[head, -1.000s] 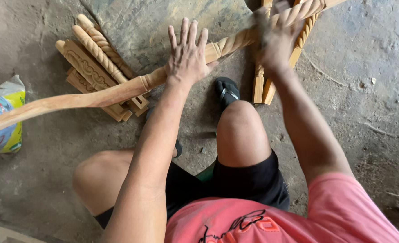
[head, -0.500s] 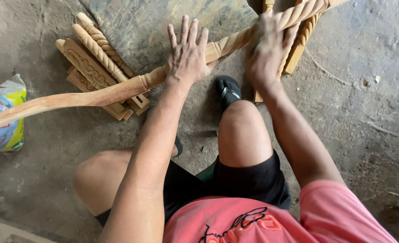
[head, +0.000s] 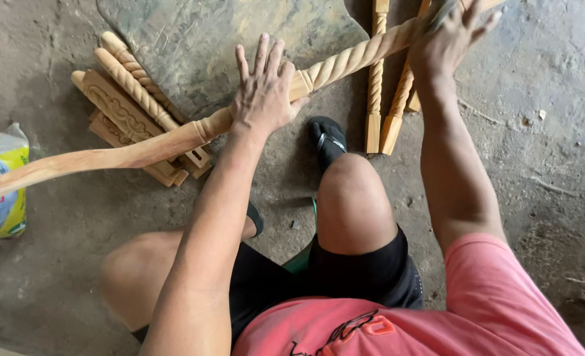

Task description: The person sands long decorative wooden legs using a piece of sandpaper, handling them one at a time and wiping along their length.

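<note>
A bare, dusty concrete floor [head: 536, 145] fills the view from above, with a seated person in a salmon-pink shirt [head: 477, 310] and black shorts, knees bent outward. Across the scene runs a long pale wooden furniture leg [head: 141, 148], smooth and gently curved at its left end, square-blocked in the middle and carved into a rope twist toward the upper right; it is held slantwise above the floor, in front of the knees. The left hand [head: 263, 92] lies flat and open on the square block, fingers spread, pressing it steady. The right hand [head: 447, 39] rests on the twisted part with fingers loosely spread; something greyish may lie under its palm, but I cannot tell what. This looks like rubbing or smoothing the twist, and the next stroke would likely need firm bracing from the left hand. Behind lie a stack of carved wooden pieces [head: 127, 105], three upright-lying twisted spindles [head: 375, 99] and a printed plastic sack [head: 2, 184].
</note>
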